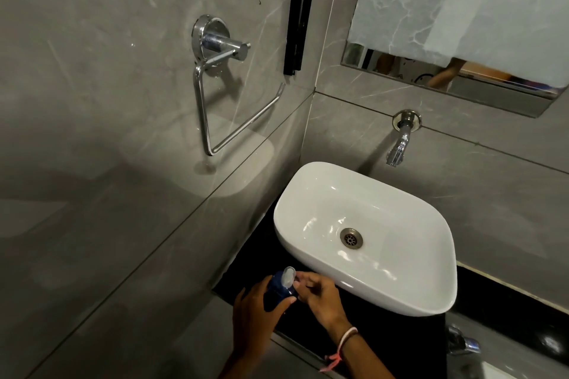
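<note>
A dark blue bottle [277,289] with a clear cap [288,276] is shown against a black counter [385,341]. A glossy white basin [385,295] is fitted with a dull silver drain [351,236]. Grey walls [123,224] are veined with pale marble streaks. The towel ring [215,95] and tap [398,144] are finished in shiny chrome. A pink-and-white thread [341,344] is seen.

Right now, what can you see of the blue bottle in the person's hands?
The bottle is small, dark blue and glossy, plastic by the look of it. Its clear flip cap stands swung open at the top. The bottle is tilted, top pointing up and away from the person, above the black counter and just left of the white basin. The left hand grips its body and hides most of it. The right hand seems to pinch the cap. No label shows.
</note>
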Tool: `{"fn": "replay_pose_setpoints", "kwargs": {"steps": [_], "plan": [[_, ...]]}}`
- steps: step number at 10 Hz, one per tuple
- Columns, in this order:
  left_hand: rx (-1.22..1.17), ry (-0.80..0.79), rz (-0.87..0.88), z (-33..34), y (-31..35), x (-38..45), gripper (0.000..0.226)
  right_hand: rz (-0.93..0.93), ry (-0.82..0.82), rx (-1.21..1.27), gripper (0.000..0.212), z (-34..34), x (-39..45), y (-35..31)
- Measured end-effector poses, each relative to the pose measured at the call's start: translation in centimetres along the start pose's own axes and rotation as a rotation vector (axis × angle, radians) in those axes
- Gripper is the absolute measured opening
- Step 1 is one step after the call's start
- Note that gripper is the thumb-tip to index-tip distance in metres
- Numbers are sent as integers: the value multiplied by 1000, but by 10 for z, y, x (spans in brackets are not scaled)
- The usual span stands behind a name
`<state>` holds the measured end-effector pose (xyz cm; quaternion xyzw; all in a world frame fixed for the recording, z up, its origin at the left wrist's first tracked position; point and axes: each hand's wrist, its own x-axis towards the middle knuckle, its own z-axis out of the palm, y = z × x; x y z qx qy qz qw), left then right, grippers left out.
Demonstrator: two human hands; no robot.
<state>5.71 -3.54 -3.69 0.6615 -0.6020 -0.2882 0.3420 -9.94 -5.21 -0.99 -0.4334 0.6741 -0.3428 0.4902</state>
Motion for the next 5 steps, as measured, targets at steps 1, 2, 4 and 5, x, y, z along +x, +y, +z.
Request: {"fn": "replay_pose_setpoints", "kwargs": {"steps": [1,2,4,5], "plan": [[14,34,10,-13,-8,15,60,-9,-16,5,27,19,15,-11],[15,39,32,-24,-18,27,61,-6,-20,3,28,34,26,-20],[6,14,58,-32,-21,43,62,-26,-42,-47,29,44,38,-33],[20,71,97,-29,-23,39,78,-84,-12,-89,33,39,24,-33]]}}
